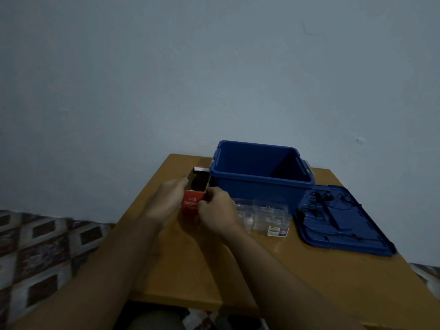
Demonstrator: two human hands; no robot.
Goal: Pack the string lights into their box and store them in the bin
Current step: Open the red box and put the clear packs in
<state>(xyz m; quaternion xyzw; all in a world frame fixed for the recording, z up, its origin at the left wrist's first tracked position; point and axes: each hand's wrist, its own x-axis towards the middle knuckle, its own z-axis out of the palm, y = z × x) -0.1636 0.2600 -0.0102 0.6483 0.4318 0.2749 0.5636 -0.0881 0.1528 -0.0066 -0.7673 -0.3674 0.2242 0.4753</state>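
A small red box [191,201] printed with "LED" stands open on the wooden table [214,265], its dark mouth facing up and its top flap raised at the far end. My left hand [169,197] grips the box's left side. My right hand [217,208] holds its right front corner with curled fingers. The black string lights [321,206] lie loosely on the blue lid [342,225] at the right. The open blue bin [259,172] stands just behind and to the right of the box.
A clear plastic tray [264,216] with a small paper label [277,231] lies in front of the bin, beside my right hand. A pale wall rises behind the table. A patterned cloth [40,248] covers the surface to the left.
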